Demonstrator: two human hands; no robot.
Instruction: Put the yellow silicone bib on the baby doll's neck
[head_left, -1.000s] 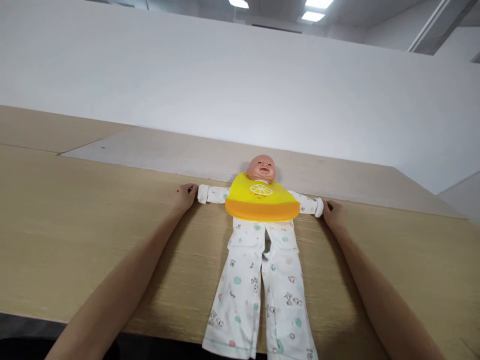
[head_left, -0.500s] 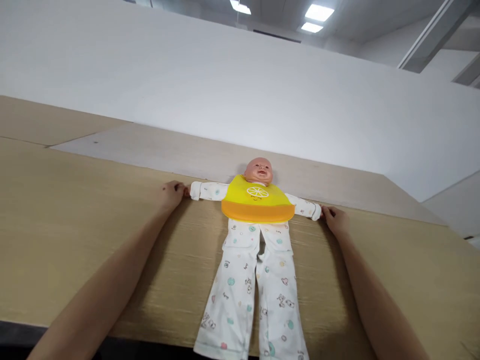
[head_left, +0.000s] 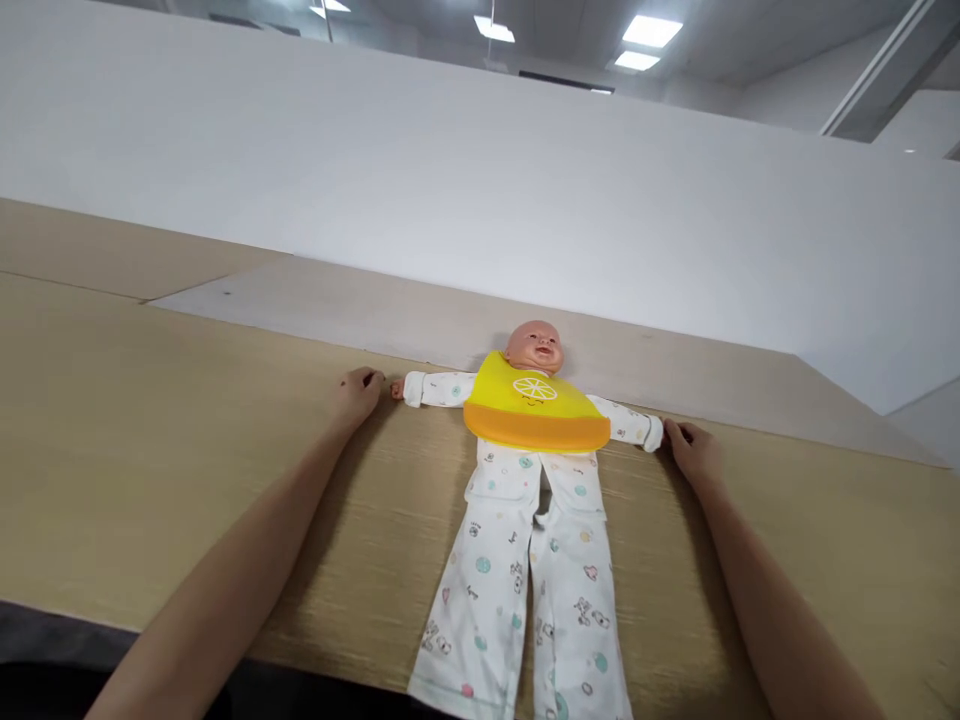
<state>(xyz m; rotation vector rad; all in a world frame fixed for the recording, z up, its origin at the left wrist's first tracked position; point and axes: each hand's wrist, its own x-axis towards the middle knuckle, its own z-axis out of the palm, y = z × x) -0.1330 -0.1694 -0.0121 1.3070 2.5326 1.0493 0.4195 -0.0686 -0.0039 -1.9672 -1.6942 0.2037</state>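
Observation:
A baby doll [head_left: 534, 345] lies on its back on the wooden table [head_left: 135, 450], arms spread. It wears a yellow and orange bib [head_left: 534, 410] and white printed pyjamas [head_left: 525, 560]. My left hand [head_left: 358, 392] rests on the table with its fingers curled, a small gap away from the doll's bare little hand [head_left: 395, 390] that shows past the sleeve cuff. My right hand [head_left: 694, 452] lies at the other cuff [head_left: 654, 433], fingers closed and touching it.
A paler board [head_left: 337, 305] lies behind the doll along a white wall [head_left: 450, 170]. The pyjama legs reach over the table's near edge [head_left: 90, 612]. Ceiling lights show above the wall.
My left hand has come off the sleeve cuff, and the doll's small hand now shows there. The view has shifted slightly; my right hand stays at the other cuff.

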